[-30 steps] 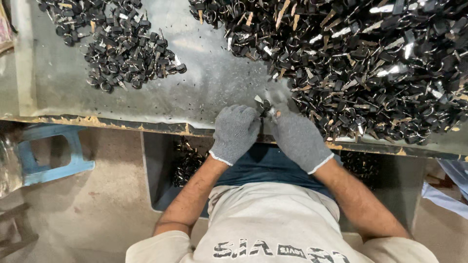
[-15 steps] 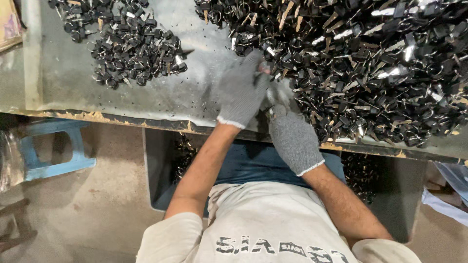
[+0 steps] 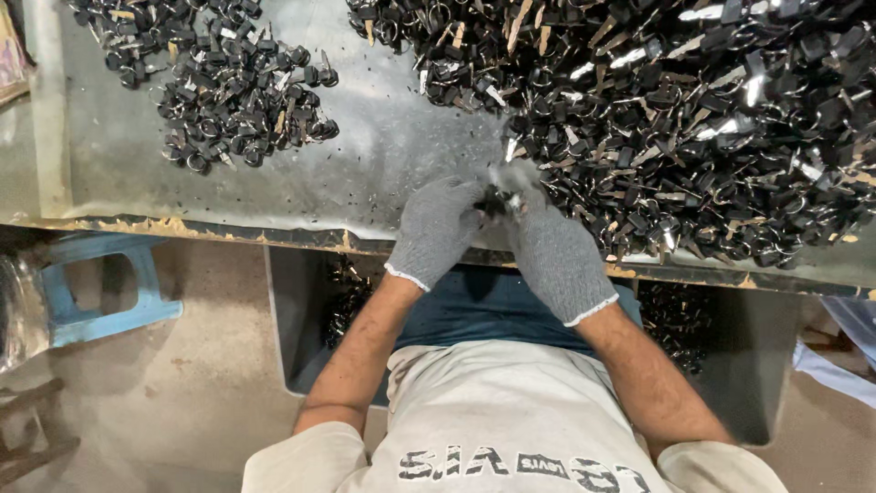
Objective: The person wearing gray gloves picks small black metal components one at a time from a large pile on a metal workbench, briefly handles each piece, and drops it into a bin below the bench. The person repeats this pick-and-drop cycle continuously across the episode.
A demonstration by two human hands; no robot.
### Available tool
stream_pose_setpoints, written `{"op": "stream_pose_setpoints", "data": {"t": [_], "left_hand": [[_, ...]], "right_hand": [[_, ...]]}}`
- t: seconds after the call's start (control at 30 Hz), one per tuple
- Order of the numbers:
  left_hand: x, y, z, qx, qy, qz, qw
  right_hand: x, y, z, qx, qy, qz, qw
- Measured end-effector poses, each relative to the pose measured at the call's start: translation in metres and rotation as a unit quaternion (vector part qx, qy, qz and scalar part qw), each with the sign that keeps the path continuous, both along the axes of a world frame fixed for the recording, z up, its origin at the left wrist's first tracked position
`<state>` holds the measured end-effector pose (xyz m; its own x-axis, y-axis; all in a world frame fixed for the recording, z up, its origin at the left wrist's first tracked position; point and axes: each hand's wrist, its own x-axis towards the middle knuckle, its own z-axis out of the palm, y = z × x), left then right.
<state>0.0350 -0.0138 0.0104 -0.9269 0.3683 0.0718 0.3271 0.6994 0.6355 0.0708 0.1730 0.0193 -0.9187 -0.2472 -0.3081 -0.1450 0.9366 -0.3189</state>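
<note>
Both my hands wear grey knit gloves and meet at the near edge of a grey metal table [image 3: 383, 155]. My left hand [image 3: 438, 228] and my right hand [image 3: 552, 256] pinch a small black-headed key [image 3: 497, 201] between their fingertips. A big heap of black-headed keys [image 3: 693, 100] lies just beyond my right hand. A smaller pile of the same keys [image 3: 237, 91] sits at the far left of the table.
A bin under the table edge [image 3: 301, 310] holds more dark pieces by my lap. A blue plastic stool [image 3: 100, 292] stands on the concrete floor at the left. The table's front edge is chipped and worn.
My left hand had reached forward over the table toward the big heap; it has drawn back to the edge and joined my right hand on a small key.
</note>
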Motion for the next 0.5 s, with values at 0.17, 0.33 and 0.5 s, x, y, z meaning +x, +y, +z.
{"op": "stream_pose_setpoints", "data": {"t": [0.17,0.33,0.5], "left_hand": [[0.005,-0.006,-0.009,-0.016,-0.021,0.061,0.998],[0.007,-0.008,-0.022,-0.012,0.046,0.011,0.999],[0.013,-0.003,-0.034,-0.017,0.134,-0.005,0.991]], "right_hand": [[0.000,-0.002,0.005,-0.140,0.132,0.041,0.980],[-0.006,-0.006,-0.005,-0.131,0.124,0.051,0.982],[0.007,-0.025,-0.024,0.092,0.051,0.012,0.994]]}}
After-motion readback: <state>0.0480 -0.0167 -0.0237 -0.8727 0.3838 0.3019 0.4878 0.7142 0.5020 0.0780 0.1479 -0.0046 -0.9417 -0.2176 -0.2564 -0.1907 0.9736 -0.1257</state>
